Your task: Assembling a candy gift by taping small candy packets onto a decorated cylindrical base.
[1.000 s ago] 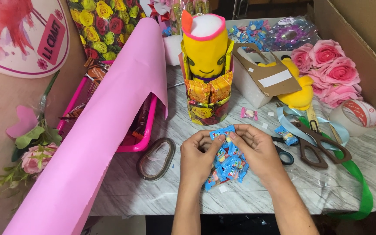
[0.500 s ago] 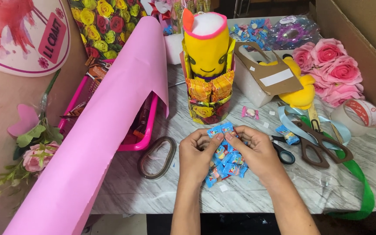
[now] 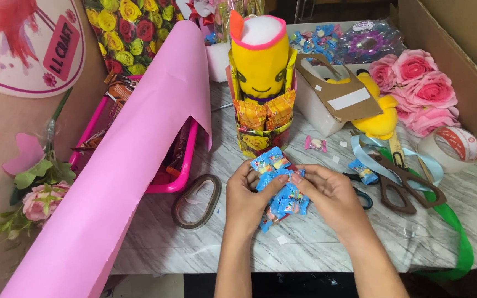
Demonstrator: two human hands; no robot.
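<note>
My left hand [image 3: 248, 197] and my right hand [image 3: 331, 194] together hold a bunch of small blue wrapped candies [image 3: 280, 190] just above the marble tabletop [image 3: 316, 243]. Fingers of both hands pinch the bunch from either side. Right behind the candies stands a yellow smiling doll figure [image 3: 258, 72] with orange snack packets [image 3: 264, 113] fixed round its base.
A big pink paper roll [image 3: 122, 165] leans across a pink basket [image 3: 179, 165] at left. A tape ring [image 3: 197, 201] lies by my left hand. Brown scissors [image 3: 401, 182], blue and green ribbon [image 3: 459, 232], a tape roll [image 3: 451, 148], pink fabric roses [image 3: 415, 83] and a cardboard box [image 3: 448, 33] crowd the right.
The hands have shifted slightly and regripped the candy bunch, lifting it a little toward the doll figure. Nothing else moved.
</note>
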